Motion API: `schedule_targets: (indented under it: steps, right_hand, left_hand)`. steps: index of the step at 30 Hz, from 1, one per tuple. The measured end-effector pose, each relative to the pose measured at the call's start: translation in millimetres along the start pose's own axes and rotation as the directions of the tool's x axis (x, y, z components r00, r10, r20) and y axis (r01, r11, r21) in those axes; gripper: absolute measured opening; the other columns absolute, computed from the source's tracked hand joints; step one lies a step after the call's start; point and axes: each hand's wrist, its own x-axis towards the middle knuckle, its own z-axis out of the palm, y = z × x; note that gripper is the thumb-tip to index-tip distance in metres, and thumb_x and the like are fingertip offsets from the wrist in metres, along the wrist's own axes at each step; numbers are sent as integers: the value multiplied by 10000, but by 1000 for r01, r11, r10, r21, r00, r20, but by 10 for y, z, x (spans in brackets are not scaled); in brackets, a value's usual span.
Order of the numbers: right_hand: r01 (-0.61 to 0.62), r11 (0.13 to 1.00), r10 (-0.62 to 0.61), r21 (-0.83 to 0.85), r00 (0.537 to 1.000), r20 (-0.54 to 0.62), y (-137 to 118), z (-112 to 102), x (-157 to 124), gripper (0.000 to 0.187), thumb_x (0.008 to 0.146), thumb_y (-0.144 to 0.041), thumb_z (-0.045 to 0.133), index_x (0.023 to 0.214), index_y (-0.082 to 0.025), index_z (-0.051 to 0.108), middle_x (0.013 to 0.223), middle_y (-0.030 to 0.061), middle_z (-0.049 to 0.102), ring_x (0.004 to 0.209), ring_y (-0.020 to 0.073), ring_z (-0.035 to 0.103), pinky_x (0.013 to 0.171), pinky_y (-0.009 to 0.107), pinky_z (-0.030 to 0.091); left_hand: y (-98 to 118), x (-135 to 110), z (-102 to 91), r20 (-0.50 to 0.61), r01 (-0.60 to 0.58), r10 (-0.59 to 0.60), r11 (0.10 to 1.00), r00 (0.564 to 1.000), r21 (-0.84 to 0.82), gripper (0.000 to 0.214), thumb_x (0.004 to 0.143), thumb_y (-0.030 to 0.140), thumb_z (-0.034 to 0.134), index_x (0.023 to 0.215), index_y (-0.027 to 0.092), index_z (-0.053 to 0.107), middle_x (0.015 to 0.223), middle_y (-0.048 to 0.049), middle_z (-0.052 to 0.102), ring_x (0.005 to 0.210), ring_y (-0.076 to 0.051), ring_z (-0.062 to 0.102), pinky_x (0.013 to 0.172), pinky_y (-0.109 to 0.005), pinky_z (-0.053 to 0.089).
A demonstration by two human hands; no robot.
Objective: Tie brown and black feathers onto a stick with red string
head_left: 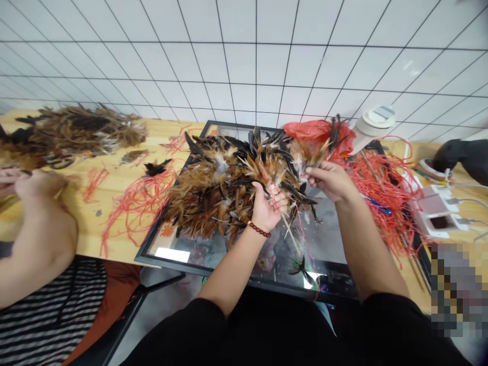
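My left hand (269, 203) is closed round a bundle of brown and black feathers (267, 170) bound to a thin stick (290, 233) with red string. A bead bracelet (258, 230) circles that wrist. My right hand (331, 180) is closed in a pinch on a small tuft of feathers (308, 152) just right of the bundle. Both hands hover over a black-framed glass panel (171, 254) that carries a big heap of loose feathers (213, 193).
Red strings (381, 193) tangle on the right, and more red strings (133, 203) lie on the wooden table (114, 244) at left. A red bag (316, 131), a white cup (373, 124) and a charger block (438, 211) stand behind. A co-worker's hands (26, 185) work beside another feather pile (76, 129).
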Motion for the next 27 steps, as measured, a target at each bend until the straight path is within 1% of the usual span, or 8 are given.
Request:
schedule_targets:
  steps: [3, 8, 13, 17, 19, 23, 25, 27]
  right_hand:
    - [-5, 999, -3, 50, 988, 154, 94, 369, -334, 333, 537, -368, 875, 686, -158, 663, 660, 13, 666, 526, 80, 536, 499, 211, 447]
    - [44, 996, -36, -77, 994, 104, 334, 652, -381, 377, 514, -374, 871, 582, -166, 564, 544, -53, 519, 514, 76, 468, 492, 214, 375]
    - [114, 989, -110, -94, 992, 55, 402, 600, -335, 346, 551, -330, 831, 671, -178, 544, 597, -71, 463, 548, 69, 422, 521, 211, 347]
    - [172, 983, -172, -61, 985, -7, 363, 565, -431, 409, 557, -327, 852, 785, -187, 542, 719, -53, 533, 654, 81, 483, 602, 208, 411]
    - [118, 993, -117, -14, 990, 75, 341, 507, -508, 446, 590, -385, 850, 889, -186, 584, 809, -24, 593, 681, 85, 518, 601, 209, 432]
    - [-156, 988, 143, 20, 945, 295, 296, 241, -663, 444, 650, -512, 808, 867, -158, 651, 557, -75, 442, 417, 29, 278, 388, 178, 180]
    - [-152, 987, 137, 48, 964, 226, 258, 79, -726, 433, 646, -537, 805, 791, -151, 672, 465, -107, 301, 388, 20, 173, 389, 185, 89]
    - [-49, 998, 46, 27, 993, 107, 205, -47, -782, 413, 639, -537, 811, 750, -155, 698, 434, -96, 299, 388, 26, 174, 392, 194, 85]
  left_hand:
    - [-41, 7, -1, -35, -16, 17, 1000, 999, 17, 778, 648, 911, 354, 682, 147, 501, 543, 51, 326, 433, -46, 276, 365, -162, 230]
    - [-88, 19, -14, -41, -18, 22, 996, 999, 93, 687, 773, 788, 467, 742, 111, 575, 520, 69, 320, 408, -33, 285, 358, -146, 240]
    - [-98, 16, -35, -3, 1, -1, 980, 1000, 197, 378, 810, 397, 744, 690, 124, 511, 547, 84, 321, 413, -8, 267, 369, -105, 216]
    - [-83, -23, -11, 2, 15, -16, 962, 1000, 272, 413, 762, 355, 794, 661, 139, 457, 541, 103, 255, 407, -6, 234, 360, -97, 182]
    - [-51, -55, 20, 10, 17, -21, 950, 1000, 313, 406, 762, 360, 793, 673, 138, 466, 547, 108, 230, 407, -5, 217, 359, -96, 171]
    - [47, -118, 94, 17, 45, -57, 914, 998, 403, 449, 764, 335, 794, 632, 139, 412, 577, 97, 263, 418, 7, 209, 360, -90, 162]
    - [88, -134, 144, 21, 68, -86, 897, 996, 437, 451, 744, 283, 811, 629, 142, 398, 587, 93, 287, 426, 8, 236, 360, -85, 162]
    - [112, -128, 210, 9, 87, -103, 883, 995, 461, 406, 725, 209, 818, 649, 139, 425, 588, 95, 297, 429, 8, 260, 359, -80, 160]
